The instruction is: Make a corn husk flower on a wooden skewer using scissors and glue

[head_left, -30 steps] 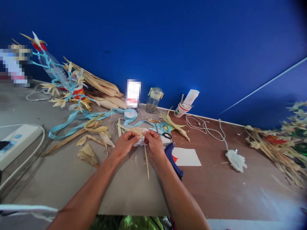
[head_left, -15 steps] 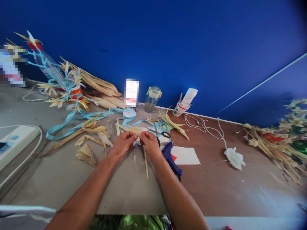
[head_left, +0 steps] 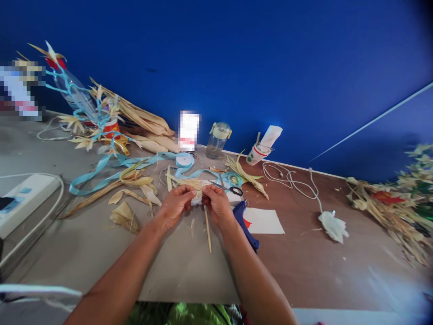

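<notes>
A small pale piece of corn husk (head_left: 199,194) is pinched between the fingertips of both hands, above the middle of the table. My left hand (head_left: 176,205) grips its left side, and my right hand (head_left: 219,204) closes on its right side. A thin wooden stick (head_left: 208,230) slants down from beneath my right fingers; whether they hold it I cannot tell. Just past my right hand lie black-handled scissors (head_left: 236,190). A dark blue glue gun (head_left: 246,229) rests beside my right wrist, partly over white paper (head_left: 269,221).
Dried husks (head_left: 125,217) and a light blue ribbon (head_left: 91,183) lie to the left, near a white power strip (head_left: 30,198). Along the blue wall stand a clear lidded jar (head_left: 217,141) and a paper cup (head_left: 256,155). A white cable (head_left: 294,180) curls at right.
The whole view has shifted slightly, with things appearing a little further right. Both hands keep their pinch on the husk, and the fingertips have moved slightly apart.
</notes>
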